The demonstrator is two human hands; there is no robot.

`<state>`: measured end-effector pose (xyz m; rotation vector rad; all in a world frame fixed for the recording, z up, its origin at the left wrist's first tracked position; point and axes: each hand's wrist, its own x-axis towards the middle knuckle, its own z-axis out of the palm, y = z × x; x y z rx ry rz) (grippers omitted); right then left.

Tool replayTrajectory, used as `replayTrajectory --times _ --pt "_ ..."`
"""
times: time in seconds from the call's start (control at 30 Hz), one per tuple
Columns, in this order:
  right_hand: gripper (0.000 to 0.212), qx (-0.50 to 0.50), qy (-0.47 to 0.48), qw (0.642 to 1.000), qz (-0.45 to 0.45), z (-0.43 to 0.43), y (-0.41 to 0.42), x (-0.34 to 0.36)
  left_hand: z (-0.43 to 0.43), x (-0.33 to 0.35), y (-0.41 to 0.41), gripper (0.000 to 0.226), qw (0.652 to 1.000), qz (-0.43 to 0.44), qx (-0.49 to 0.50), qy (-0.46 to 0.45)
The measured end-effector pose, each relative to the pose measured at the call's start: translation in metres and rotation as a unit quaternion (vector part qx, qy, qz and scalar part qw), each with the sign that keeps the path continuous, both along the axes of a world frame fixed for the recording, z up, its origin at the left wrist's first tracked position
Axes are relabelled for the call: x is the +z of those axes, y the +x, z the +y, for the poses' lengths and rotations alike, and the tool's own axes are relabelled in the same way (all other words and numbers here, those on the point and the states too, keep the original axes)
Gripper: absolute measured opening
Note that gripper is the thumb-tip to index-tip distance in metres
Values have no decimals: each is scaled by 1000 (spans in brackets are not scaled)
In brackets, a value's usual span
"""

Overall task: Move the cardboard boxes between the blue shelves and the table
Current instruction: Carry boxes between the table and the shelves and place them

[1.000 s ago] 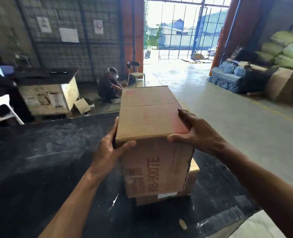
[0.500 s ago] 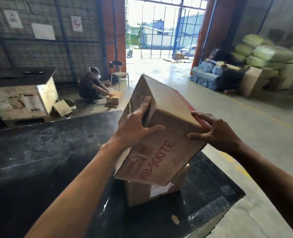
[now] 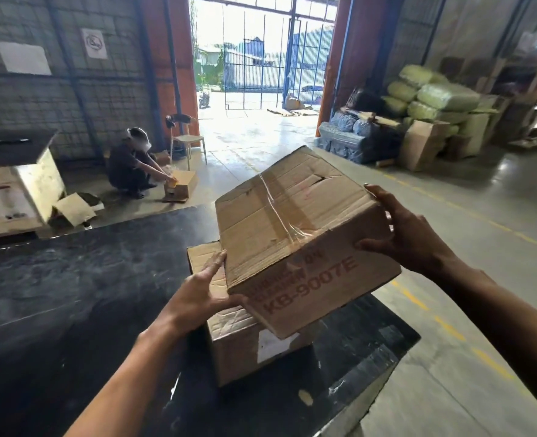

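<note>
I hold a taped cardboard box (image 3: 295,234) printed "KB-9007E" in the air, tilted, above a second cardboard box (image 3: 242,342). That lower box stands on the black table (image 3: 71,294) near its right end. My left hand (image 3: 202,294) grips the held box's lower left corner, thumb on the printed face. My right hand (image 3: 402,231) clasps its right side with curled fingers. No blue shelves are in view.
A person (image 3: 131,165) crouches over a small box (image 3: 179,184) on the floor beyond the table. A chair (image 3: 187,138) stands by the open doorway. Wrapped bales and cartons (image 3: 428,121) are piled at the right. Concrete floor with yellow lines runs right of the table.
The box went from standing upright on the lower box to being lifted and turned onto its side. My left hand slid from its upper edge to its lower left corner. My view swung right.
</note>
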<state>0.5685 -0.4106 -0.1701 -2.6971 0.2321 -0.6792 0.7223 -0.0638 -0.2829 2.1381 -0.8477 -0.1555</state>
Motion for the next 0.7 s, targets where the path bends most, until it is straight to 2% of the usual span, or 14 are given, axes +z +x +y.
replayTrajectory --times 0.03,0.1,0.13,0.2,0.3,0.43,0.57,0.7 --pt "102 -2 6 1000 -5 -2 -2 -3 3 -3 -1 119 999 42 -3 -26" --pt "97 4 25 1000 -19 -4 -3 -8 1 -9 -5 94 992 94 -23 -77" --pt "95 9 46 999 -24 -4 -2 -10 -4 -10 -7 79 990 96 -21 -102" --pt "90 15 93 995 -29 0 2 -15 -11 -3 -8 67 984 86 8 -157" --pt "88 12 135 990 -37 5 7 -32 -8 16 -2 79 981 59 37 -184" --pt "89 26 200 979 -22 13 18 -63 17 31 -2 98 986 9 63 -152" --pt "89 55 234 971 -7 28 38 -83 42 19 -34 87 983 -60 130 -118" --pt "89 55 170 983 36 26 69 -87 54 -9 -62 83 984 -76 127 -100"
